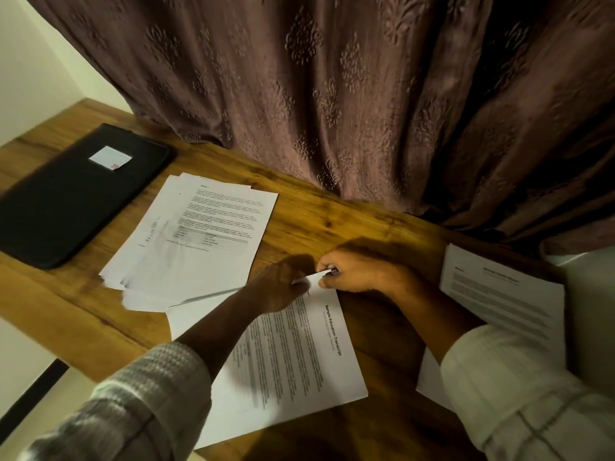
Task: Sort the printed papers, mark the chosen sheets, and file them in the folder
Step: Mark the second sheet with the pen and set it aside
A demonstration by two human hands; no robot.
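Head view: transcript sheet (299, 371), headed "Sample Education Transcript", lies near centre on the desk (332, 214), with both hands meeting at its far corner. Right hand (359, 271) has its fingers curled tight round a small dark object (331, 271) right at that corner; pen or clip, too small to tell. Left hand (283, 287) rests on the same corner in deep shadow; whether it pinches or only presses the paper, cannot tell. Risks, as judged: the corner is already lifted, so a pull from either hand could crease or tear it. The left forearm crosses the sheet and could drag it into the loose stack (196, 241) just beyond, which is fanned and uneven, so sorted and unsorted pages could mix. If the object is a pen, poor light could misplace the mark. More printed sheets (502, 294) lie at the right end, partly under the right sleeve (519, 394), where a sweep of the arm could push them off. Black folder (73, 197), closed, with a white label (109, 157), lies far left, well apart from the hands. Nothing is filed yet. Surface: wood-grain top, dimly lit. Room: brown patterned curtain (332, 94) hangs against the far edge, and a pale wall (33, 61) shows far left.
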